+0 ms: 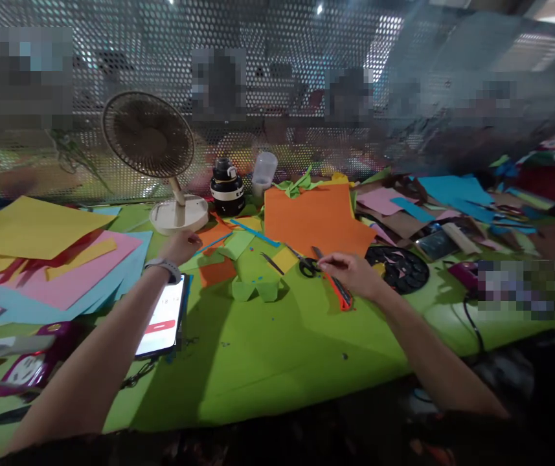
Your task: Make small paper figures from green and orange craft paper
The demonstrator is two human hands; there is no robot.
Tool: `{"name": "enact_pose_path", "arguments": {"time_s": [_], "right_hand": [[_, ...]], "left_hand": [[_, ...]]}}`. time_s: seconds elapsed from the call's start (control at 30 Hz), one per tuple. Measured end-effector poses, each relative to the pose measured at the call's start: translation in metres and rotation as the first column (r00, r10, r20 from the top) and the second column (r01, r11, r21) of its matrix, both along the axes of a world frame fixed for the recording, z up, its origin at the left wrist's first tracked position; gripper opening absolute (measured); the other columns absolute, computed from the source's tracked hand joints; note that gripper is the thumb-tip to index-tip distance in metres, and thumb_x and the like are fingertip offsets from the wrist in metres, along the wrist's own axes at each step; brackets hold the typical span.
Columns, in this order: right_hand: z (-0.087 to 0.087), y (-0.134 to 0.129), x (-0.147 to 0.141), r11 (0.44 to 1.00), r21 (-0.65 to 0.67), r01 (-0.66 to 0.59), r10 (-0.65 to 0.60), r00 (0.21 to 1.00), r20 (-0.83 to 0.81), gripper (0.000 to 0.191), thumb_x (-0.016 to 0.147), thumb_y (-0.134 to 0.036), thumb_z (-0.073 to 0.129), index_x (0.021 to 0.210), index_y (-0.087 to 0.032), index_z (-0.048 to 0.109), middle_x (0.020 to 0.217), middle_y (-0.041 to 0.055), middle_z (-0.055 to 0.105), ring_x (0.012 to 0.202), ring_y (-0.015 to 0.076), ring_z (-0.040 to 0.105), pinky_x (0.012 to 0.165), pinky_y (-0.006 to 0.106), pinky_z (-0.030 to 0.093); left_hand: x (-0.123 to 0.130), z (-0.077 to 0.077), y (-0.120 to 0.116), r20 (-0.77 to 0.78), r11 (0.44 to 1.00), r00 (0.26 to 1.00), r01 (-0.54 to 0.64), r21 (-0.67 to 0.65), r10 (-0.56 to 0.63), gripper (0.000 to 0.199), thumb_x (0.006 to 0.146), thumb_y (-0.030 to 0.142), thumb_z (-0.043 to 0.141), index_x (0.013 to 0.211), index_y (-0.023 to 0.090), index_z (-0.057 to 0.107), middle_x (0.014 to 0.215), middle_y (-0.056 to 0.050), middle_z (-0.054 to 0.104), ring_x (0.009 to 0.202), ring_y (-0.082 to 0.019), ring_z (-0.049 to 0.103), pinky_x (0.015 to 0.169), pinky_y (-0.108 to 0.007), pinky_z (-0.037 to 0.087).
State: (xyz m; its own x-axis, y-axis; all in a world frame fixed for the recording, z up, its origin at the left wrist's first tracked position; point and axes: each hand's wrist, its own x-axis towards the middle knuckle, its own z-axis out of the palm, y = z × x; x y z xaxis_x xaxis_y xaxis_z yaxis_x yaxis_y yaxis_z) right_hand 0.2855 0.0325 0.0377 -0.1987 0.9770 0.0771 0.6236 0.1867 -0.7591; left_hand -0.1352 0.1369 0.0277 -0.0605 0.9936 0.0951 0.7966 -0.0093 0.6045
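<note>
My left hand (184,247), a watch band (163,266) on its wrist, hovers in front of the fan's white base (179,215). Its fingers are curled, and what they hold, if anything, is hidden. A thin blue paper strip (214,243) lies beside it. My right hand (352,273) has its thumb and fingertips pinched together, over an orange-red cutter-like tool (339,292); any held piece is too small to make out. Black-handled scissors (309,266) lie just left of these fingertips. Between my hands stands a folded light-green paper piece (256,288), with tweezers (272,263) behind it.
A phone (163,320) lies under my left forearm. Coloured sheets (97,265) are spread at left, near a purple device (39,362). Behind stand a fan (148,134), a black bottle (227,189) and orange paper (313,217). A round black tray (403,268) sits right.
</note>
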Motion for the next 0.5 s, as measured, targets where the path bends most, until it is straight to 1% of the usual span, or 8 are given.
{"name": "enact_pose_path", "arguments": {"time_s": [0.1, 0.2, 0.27, 0.33, 0.43, 0.5], "right_hand": [[-0.003, -0.016, 0.021, 0.999, 0.012, 0.041, -0.043, 0.965, 0.26, 0.026, 0.085, -0.042, 0.054, 0.085, -0.021, 0.069, 0.079, 0.0047, 0.071, 0.072, 0.02, 0.064, 0.062, 0.03, 0.044], [-0.007, -0.03, 0.036, 0.996, 0.021, 0.085, -0.086, 0.904, 0.419, 0.024, 0.086, -0.04, 0.053, 0.081, -0.02, 0.067, 0.081, 0.0055, 0.07, 0.074, 0.0204, 0.064, 0.063, 0.03, 0.043], [-0.01, -0.036, 0.041, 0.994, 0.005, 0.114, -0.103, 0.882, 0.46, 0.024, 0.087, -0.04, 0.053, 0.082, -0.02, 0.066, 0.085, 0.0065, 0.07, 0.076, 0.0206, 0.065, 0.064, 0.029, 0.043], [-0.013, -0.039, 0.044, 0.992, 0.0, 0.129, -0.114, 0.873, 0.475, 0.024, 0.088, -0.04, 0.053, 0.085, -0.02, 0.065, 0.087, 0.0074, 0.069, 0.079, 0.0208, 0.064, 0.066, 0.029, 0.044], [-0.018, -0.037, 0.045, 0.993, 0.016, 0.115, -0.11, 0.877, 0.467, 0.025, 0.089, -0.04, 0.051, 0.088, -0.019, 0.065, 0.092, 0.0083, 0.069, 0.082, 0.0213, 0.064, 0.068, 0.029, 0.044], [-0.021, -0.033, 0.044, 0.994, 0.041, 0.105, -0.112, 0.878, 0.465, 0.025, 0.09, -0.04, 0.05, 0.089, -0.019, 0.065, 0.092, 0.0084, 0.069, 0.083, 0.0215, 0.064, 0.069, 0.03, 0.045]], "left_hand": [[0.011, -0.013, 0.023, -0.102, 1.0, 0.995, 0.021, -0.005, -0.021, 0.019, 0.065, 0.037, 0.069, 0.069, 0.019, 0.064, 0.079, -0.011, 0.069, 0.083, -0.03, 0.064, 0.074, -0.036, 0.046], [0.021, -0.02, 0.038, -0.201, 0.999, 0.978, 0.047, -0.028, -0.051, 0.027, 0.064, 0.044, 0.07, 0.073, 0.019, 0.064, 0.086, -0.014, 0.07, 0.09, -0.033, 0.063, 0.076, -0.036, 0.045], [0.025, -0.022, 0.044, -0.265, 0.996, 0.961, 0.064, -0.063, -0.079, 0.023, 0.066, 0.042, 0.068, 0.071, 0.02, 0.063, 0.086, -0.014, 0.07, 0.091, -0.033, 0.064, 0.075, -0.034, 0.045], [0.028, -0.022, 0.047, -0.286, 0.993, 0.953, 0.078, -0.091, -0.101, 0.016, 0.068, 0.035, 0.066, 0.066, 0.02, 0.062, 0.083, -0.013, 0.07, 0.089, -0.032, 0.064, 0.074, -0.034, 0.044], [0.03, -0.022, 0.047, -0.243, 0.992, 0.964, 0.086, -0.095, -0.107, 0.006, 0.064, 0.025, 0.064, 0.063, 0.02, 0.061, 0.08, -0.012, 0.069, 0.089, -0.032, 0.064, 0.075, -0.035, 0.044], [0.03, -0.02, 0.045, -0.196, 0.993, 0.976, 0.084, -0.086, -0.099, 0.005, 0.062, 0.022, 0.065, 0.062, 0.02, 0.06, 0.079, -0.011, 0.069, 0.092, -0.032, 0.064, 0.078, -0.035, 0.045]]}}
